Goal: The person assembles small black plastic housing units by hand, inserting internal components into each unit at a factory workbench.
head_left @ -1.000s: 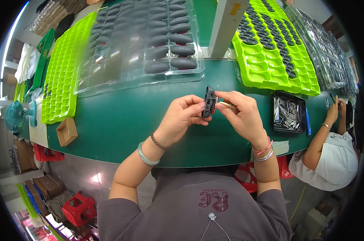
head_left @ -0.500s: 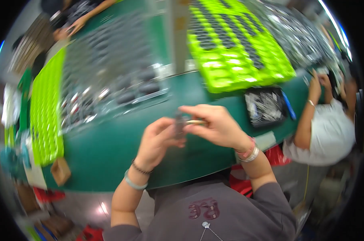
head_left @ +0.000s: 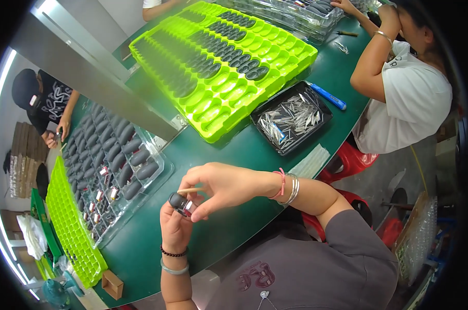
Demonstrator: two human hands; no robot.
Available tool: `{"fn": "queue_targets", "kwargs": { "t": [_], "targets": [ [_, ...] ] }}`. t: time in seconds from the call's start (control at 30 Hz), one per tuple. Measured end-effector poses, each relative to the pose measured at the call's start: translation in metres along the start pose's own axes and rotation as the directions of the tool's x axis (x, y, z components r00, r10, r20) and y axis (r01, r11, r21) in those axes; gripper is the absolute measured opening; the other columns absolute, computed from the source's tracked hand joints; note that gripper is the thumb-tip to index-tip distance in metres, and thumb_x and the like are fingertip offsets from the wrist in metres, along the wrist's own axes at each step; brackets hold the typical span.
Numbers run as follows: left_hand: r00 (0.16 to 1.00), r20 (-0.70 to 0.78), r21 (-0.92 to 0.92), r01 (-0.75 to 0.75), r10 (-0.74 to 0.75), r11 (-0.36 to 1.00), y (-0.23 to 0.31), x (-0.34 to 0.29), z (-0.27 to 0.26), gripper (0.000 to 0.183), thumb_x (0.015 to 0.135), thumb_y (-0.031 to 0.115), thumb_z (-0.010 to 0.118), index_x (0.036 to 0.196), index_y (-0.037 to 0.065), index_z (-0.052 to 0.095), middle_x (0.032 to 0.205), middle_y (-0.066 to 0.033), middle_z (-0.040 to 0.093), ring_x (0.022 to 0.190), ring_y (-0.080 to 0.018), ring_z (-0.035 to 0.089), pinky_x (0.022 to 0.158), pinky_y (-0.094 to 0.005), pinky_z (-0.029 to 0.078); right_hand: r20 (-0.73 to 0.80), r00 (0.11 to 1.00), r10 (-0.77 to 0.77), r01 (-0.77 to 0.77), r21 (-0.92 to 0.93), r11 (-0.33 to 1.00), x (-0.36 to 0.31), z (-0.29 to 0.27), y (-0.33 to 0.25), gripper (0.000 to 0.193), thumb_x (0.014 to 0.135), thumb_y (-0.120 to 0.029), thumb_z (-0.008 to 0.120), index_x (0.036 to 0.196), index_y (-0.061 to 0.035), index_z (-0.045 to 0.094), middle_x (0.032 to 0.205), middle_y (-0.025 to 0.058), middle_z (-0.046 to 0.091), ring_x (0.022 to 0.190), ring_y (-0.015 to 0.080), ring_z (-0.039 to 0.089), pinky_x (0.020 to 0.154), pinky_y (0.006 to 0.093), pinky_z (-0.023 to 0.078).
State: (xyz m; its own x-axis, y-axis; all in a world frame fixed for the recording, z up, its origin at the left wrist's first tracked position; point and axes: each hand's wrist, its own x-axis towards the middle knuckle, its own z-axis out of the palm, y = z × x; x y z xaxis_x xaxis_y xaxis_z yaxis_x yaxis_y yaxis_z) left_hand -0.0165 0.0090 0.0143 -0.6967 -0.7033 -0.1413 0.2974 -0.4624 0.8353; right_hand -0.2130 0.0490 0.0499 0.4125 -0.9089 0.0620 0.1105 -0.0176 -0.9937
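My left hand (head_left: 174,227) is closed round a small dark rounded device (head_left: 177,200) with a silver and red part on its side, held up over the green table. My right hand (head_left: 226,183) comes in from the right, its thumb and fingers close against the device. A thin tan stick (head_left: 192,190) is pinched in the right hand, its tip at the top of the device. What the stick's end touches is too small to tell. Left of my hands lies a clear plastic tray (head_left: 159,178) filled with similar dark oval pieces, some with red and silver parts.
A lime-green tray (head_left: 213,129) with dark ovals stands ahead. To its right are a black box (head_left: 292,149) of small metallic strips and a blue pen-like tool (head_left: 327,96). A metal post (head_left: 120,98) rises from the table. Co-workers sit at right and far left.
The view has swung right, so the trays and box appear further left. My hands stay together on the device, now seen sharply; the stick remains in my right hand.
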Motion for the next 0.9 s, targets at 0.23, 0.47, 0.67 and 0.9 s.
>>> {"fn": "queue_targets", "kwargs": {
  "t": [0.23, 0.47, 0.67, 0.9],
  "targets": [
    [0.851, 0.386, 0.856, -0.474, 0.355, 0.205, 0.032, 0.109, 0.045, 0.016, 0.077, 0.005, 0.063, 0.092, 0.003, 0.063, 0.086, -0.0116, 0.062, 0.077, -0.0244, 0.059, 0.065, -0.0298, 0.047, 0.11, 0.973, -0.201, 0.123, 0.49, 0.863, -0.014, -0.016, -0.01, 0.036, 0.071, 0.003, 0.073, 0.101, 0.0024, 0.054, 0.092, 0.0044, 0.058, 0.088, 0.0098, 0.054, 0.078, 0.0253, 0.045],
    [0.69, 0.653, 0.754, -0.631, 0.312, -0.182, -0.022, 0.238, 0.125, 0.016, 0.077, 0.017, 0.065, 0.088, 0.005, 0.065, 0.091, -0.0146, 0.06, 0.09, -0.0314, 0.053, 0.081, -0.0386, 0.042, 0.156, 0.947, -0.279, 0.134, 0.599, 0.789, -0.026, -0.039, -0.006, 0.035, 0.073, -0.005, 0.073, 0.104, -0.0015, 0.056, 0.081, -0.002, 0.057, 0.072, 0.0035, 0.054, 0.061, 0.0172, 0.044],
    [0.803, 0.56, 0.824, -0.515, 0.204, -0.236, -0.042, 0.273, 0.126, 0.012, 0.07, 0.02, 0.069, 0.069, 0.008, 0.069, 0.083, -0.015, 0.061, 0.086, -0.0315, 0.052, 0.081, -0.0403, 0.04, 0.038, 0.958, -0.285, 0.23, 0.493, 0.839, -0.021, -0.046, -0.005, 0.028, 0.076, -0.009, 0.069, 0.101, -0.0029, 0.057, 0.07, -0.0057, 0.05, 0.053, 0.001, 0.039, 0.044, 0.0168, 0.028],
    [0.669, 0.64, 0.76, -0.623, 0.378, -0.184, -0.033, 0.26, 0.135, 0.014, 0.075, 0.013, 0.066, 0.079, 0.0, 0.063, 0.084, -0.0138, 0.062, 0.084, -0.029, 0.057, 0.075, -0.0369, 0.044, 0.007, 0.951, -0.31, 0.251, 0.569, 0.783, -0.023, -0.039, -0.009, 0.022, 0.078, -0.011, 0.069, 0.096, -0.0047, 0.057, 0.074, -0.0042, 0.054, 0.05, -0.0003, 0.034, 0.041, 0.0164, 0.022]
  ]
}}
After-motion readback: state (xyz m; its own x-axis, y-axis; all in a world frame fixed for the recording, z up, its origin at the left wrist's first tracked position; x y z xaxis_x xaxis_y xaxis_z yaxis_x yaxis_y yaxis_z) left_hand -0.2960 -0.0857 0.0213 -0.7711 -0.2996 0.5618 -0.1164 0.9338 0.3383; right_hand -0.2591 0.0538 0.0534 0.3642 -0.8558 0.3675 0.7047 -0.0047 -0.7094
